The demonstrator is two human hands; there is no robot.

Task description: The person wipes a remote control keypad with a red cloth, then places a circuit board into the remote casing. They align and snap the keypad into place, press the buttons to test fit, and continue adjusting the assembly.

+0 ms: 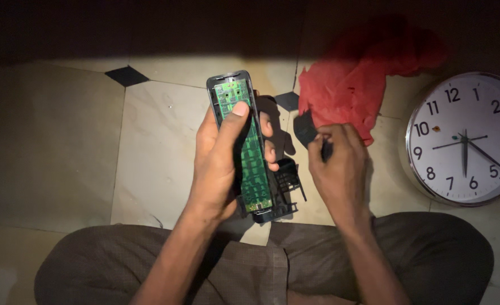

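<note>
I see the opened remote shell (pixel 240 141) working as a shallow tray: a long green circuit board (pixel 250 152) lies inside it, filling it from the rounded top end down to the lower end. My left hand (pixel 219 161) is wrapped around this shell from its 9 o'clock side, thumb laid across the board near the top, fingers curling round the far edge at 3 o'clock. The shell stands nearly upright in the view, top end toward 12 o'clock.

My right hand (pixel 337 166) sits at 3 o'clock from the shell, apart from it, fingers pinched shut on a small dark piece (pixel 306 130) that sticks out toward 11 o'clock; I cannot tell just what that piece is. Between the two hands, just at 4 o'clock from the shell's lower half, a black plastic part with a grid of openings (pixel 286 181) rests on the floor.

A red cloth (pixel 346 85) lies crumpled at 1 o'clock from the right hand, its lower edge just behind the knuckles. A round wall clock (pixel 464 138) lies face up at 3 o'clock, near the right edge of the view. My knees in brown trousers (pixel 261 265) close off the 6 o'clock side. The pale tiled floor (pixel 154 141) lies bare at 9 o'clock from the left hand, running into deep shadow at 12 o'clock.
</note>
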